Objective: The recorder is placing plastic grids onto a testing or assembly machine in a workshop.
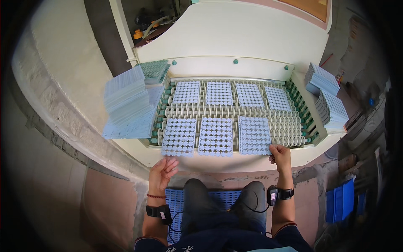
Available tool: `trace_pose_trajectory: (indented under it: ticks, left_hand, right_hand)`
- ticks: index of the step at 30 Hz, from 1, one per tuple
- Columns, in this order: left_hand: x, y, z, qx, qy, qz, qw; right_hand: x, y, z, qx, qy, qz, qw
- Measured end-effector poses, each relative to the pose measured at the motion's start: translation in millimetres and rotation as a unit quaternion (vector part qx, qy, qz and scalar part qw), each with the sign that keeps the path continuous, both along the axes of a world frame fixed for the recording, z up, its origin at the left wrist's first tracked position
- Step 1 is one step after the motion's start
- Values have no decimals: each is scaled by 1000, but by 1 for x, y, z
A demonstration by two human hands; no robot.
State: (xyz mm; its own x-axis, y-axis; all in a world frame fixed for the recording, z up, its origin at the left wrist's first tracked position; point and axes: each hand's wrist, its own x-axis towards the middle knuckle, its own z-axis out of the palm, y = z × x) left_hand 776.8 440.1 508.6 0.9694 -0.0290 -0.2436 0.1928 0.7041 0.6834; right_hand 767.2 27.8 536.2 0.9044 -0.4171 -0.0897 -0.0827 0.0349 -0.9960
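Seven pale blue perforated panels lie in two rows on the roller conveyor [287, 130] in front of me. My right hand [280, 157] pinches the lower right corner of the front row's rightmost panel [255, 135]. Just below the front left panel [179, 136], my left hand [163, 173] is raised palm up, its fingers apart and nothing in it. Between those two lies the front middle panel [215, 136]. Its near edge and those of its neighbours reach over the machine's front lip. The four back panels, such as the far left one [187, 92], sit flat on the rollers.
A tall leaning stack of pale panels [126, 94] stands on the machine's left ledge, with green panels [153, 71] behind. Two more stacks [332, 107] sit at the right end. The cream machine cover [235, 38] rises behind the rollers. Blue crates [340, 201] stand on the floor at right.
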Motion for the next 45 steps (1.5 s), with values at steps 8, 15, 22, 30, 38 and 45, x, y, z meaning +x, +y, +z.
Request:
trace_pose_trajectory:
  ticks: [8,15,22,30,38,45]
  left_hand:
    - [-29,17,-21,-28,19,33,999]
    - [-39,19,-30,-56,35,34,997]
    - [-34,-15,-15,-79,-2,-48,996]
    - [-53,-127,14,-168,-26,-219,961]
    - [-83,-119,16,-81,-96,-321,939]
    - [-78,-93,-10,-182,-207,-326,905]
  right_hand:
    - [-13,-80,3,-43,-69,-94,992]
    - [-13,-130,-20,-449,-54,-223,863]
    - [-27,-20,18,-320,-165,-113,926]
    - [-40,164,10,-459,-355,310,753]
    - [-37,131,-5,-464,-349,284,763]
    - [-48,76,-10,-232,-208,114,943]
